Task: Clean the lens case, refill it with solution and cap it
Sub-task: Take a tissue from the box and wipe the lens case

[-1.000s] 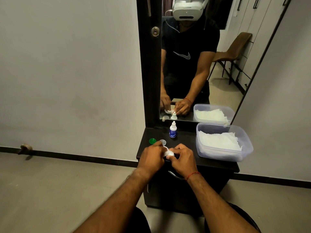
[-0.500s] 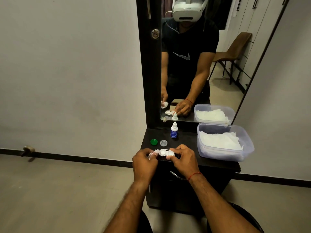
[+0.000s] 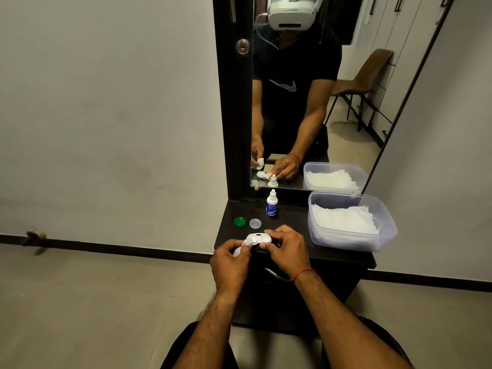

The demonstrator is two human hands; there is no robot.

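Note:
A white two-well lens case (image 3: 258, 239) is held uncapped just above the front of the dark dresser top (image 3: 292, 225). My right hand (image 3: 286, 247) pinches its right end. My left hand (image 3: 231, 258) grips a small wad of white tissue (image 3: 241, 248) that touches the case's left well. A green cap (image 3: 240, 221) and a clear cap (image 3: 255, 223) lie side by side on the top behind the case. The small white solution bottle (image 3: 271, 203) with a blue label stands capped near the mirror.
A clear plastic tub (image 3: 348, 235) with white tissues fills the right of the dresser top. A tall mirror (image 3: 306, 89) stands behind, showing a person with a headset. A drawer handle (image 3: 275, 275) sits below my right wrist. Grey wall on the left, floor below.
My left hand has drawn back from over the case toward the left with the tissue, uncovering both wells. The case now shows between the two hands; my right hand keeps its hold.

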